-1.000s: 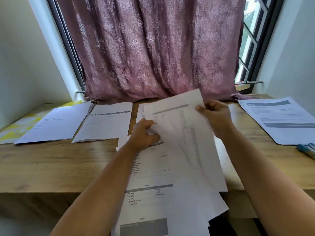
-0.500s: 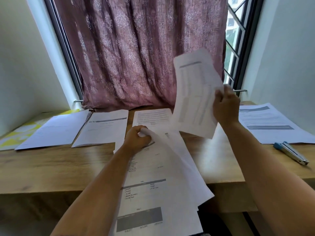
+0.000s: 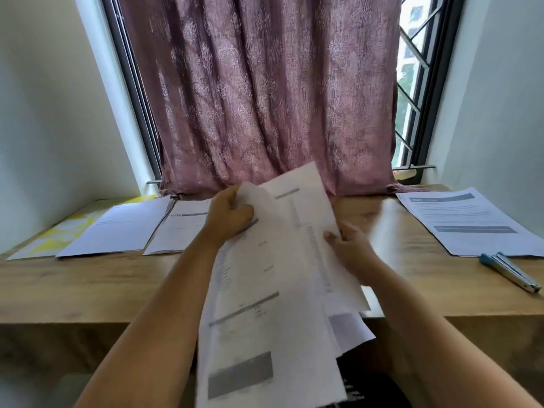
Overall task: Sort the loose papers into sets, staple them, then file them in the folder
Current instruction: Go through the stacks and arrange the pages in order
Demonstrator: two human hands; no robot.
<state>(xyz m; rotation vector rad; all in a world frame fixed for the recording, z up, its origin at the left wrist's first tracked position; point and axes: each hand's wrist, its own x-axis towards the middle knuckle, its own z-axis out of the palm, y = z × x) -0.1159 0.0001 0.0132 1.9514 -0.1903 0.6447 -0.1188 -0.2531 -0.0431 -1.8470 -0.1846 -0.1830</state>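
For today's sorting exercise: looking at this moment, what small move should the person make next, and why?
Probably lift away the sheet that the right hand pinches and lay it on a matching pile. The left hand grips the loose stack, unsorted, while piles already lie left and right on the desk, and the stapler sits untouched.

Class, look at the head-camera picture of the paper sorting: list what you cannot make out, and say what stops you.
- Text on the held papers: blurred by motion.
- Fingers of the left hand: hidden behind the sheets.
- Centre of the desk: covered by papers and arms.
- Yellow folder: largely under a paper set.
- White streak beside the right hand: too blurred to identify.
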